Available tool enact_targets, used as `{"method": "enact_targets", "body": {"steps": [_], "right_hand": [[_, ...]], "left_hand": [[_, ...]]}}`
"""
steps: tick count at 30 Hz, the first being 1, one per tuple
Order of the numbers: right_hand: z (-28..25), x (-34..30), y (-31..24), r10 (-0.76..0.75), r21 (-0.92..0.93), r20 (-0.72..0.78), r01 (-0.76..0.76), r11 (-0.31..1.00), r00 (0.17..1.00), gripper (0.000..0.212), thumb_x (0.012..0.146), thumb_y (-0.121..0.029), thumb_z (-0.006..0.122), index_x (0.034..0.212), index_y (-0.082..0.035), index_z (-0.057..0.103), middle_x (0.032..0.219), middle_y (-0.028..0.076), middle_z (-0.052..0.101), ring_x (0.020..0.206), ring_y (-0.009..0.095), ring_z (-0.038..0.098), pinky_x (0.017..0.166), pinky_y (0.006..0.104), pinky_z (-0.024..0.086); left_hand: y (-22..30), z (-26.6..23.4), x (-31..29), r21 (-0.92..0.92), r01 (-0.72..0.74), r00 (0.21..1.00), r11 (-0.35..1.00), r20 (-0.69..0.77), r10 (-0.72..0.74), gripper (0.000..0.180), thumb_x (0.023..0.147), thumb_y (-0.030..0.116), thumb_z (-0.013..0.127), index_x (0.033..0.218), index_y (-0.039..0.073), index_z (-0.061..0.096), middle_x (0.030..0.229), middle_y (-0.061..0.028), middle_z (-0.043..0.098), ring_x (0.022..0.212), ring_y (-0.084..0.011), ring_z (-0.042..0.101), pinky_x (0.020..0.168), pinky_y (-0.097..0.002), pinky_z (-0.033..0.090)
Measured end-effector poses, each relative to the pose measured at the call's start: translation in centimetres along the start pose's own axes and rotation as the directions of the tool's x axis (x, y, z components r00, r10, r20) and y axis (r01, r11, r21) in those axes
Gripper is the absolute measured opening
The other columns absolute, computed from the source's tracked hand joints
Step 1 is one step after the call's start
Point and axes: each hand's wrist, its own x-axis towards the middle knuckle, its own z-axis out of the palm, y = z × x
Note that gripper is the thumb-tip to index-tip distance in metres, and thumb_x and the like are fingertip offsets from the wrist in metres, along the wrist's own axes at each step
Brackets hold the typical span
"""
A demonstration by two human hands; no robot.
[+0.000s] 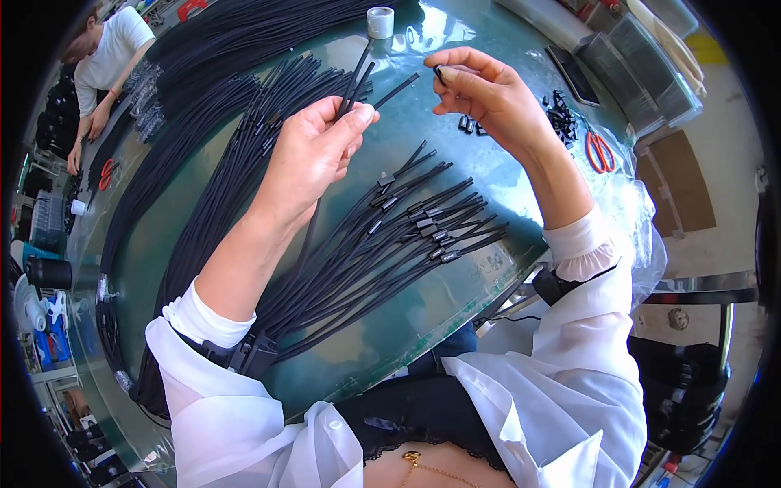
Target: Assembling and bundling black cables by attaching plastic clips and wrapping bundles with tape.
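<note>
My left hand (307,159) is closed around a few thin black cords (397,89), their cut ends sticking up past the thumb and fingers. To its right, my right hand (492,96) is raised over the table, pinching a small black piece (439,73) between thumb and fingertips. A gap separates that piece from the cord ends. Below my hands lies a fan of black cords (325,281) with small black clips (427,224) near their ends. Another long cord bundle (213,171) runs beneath my left forearm. Several loose black pieces (561,118) are heaped beyond my right wrist.
On the green tabletop (350,366) are red-handled scissors (600,152), a dark phone (573,75) and a white roll (380,23). Clear plastic boxes (639,77) stand at the far right. Across the table's far left, another person (118,53) works beside more cords.
</note>
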Motion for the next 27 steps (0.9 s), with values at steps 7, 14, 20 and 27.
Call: {"method": "enact_targets", "body": {"steps": [7, 14, 20, 27], "right_hand": [[-0.1, -0.9, -0.8, -0.138, -0.374, 0.088, 0.161, 0.913, 0.987, 0.021, 0.088, -0.018, 0.062, 0.104, -0.005, 0.063, 0.087, 0.004, 0.062, 0.078, 0.009, 0.058, 0.072, 0.0223, 0.048], [1.6, -2.3, -2.1, -0.075, -0.536, 0.17, 0.157, 0.83, 0.982, 0.018, 0.086, -0.014, 0.064, 0.101, -0.005, 0.063, 0.085, 0.001, 0.061, 0.074, 0.008, 0.057, 0.069, 0.0221, 0.047], [3.6, -3.6, -1.8, -0.052, -0.412, 0.24, 0.151, 0.899, 0.969, 0.014, 0.087, -0.01, 0.062, 0.097, -0.001, 0.062, 0.085, 0.003, 0.063, 0.072, 0.008, 0.058, 0.068, 0.0221, 0.048], [-4.3, -1.8, 0.4, 0.053, -0.775, 0.296, 0.207, 0.598, 0.954, 0.011, 0.084, -0.008, 0.062, 0.092, 0.0, 0.064, 0.085, 0.007, 0.065, 0.077, 0.015, 0.062, 0.074, 0.0289, 0.05]], "left_hand": [[0.2, 0.1, -0.4, 0.117, -0.025, 1.0, 0.993, -0.004, 0.026, 0.021, 0.09, 0.023, 0.059, 0.094, 0.003, 0.06, 0.06, 0.0085, 0.039, 0.047, 0.0005, 0.028, 0.043, -0.0167, 0.023], [-0.5, 0.4, -0.5, 0.354, -0.285, 0.958, 0.891, 0.095, 0.269, 0.018, 0.09, 0.023, 0.059, 0.091, 0.005, 0.06, 0.062, 0.0079, 0.042, 0.05, 0.0003, 0.031, 0.045, -0.0164, 0.025], [0.5, 0.9, -1.2, 0.03, 0.105, 0.963, 0.994, 0.247, -0.109, 0.022, 0.091, 0.025, 0.057, 0.085, 0.004, 0.062, 0.063, 0.0073, 0.046, 0.052, -0.0007, 0.036, 0.046, -0.0174, 0.03], [-2.2, -1.7, 0.0, 0.368, -0.24, 0.961, 0.898, 0.221, 0.166, 0.028, 0.095, 0.03, 0.051, 0.099, 0.004, 0.059, 0.06, 0.0067, 0.041, 0.046, 0.0003, 0.031, 0.041, -0.0163, 0.025]]}}
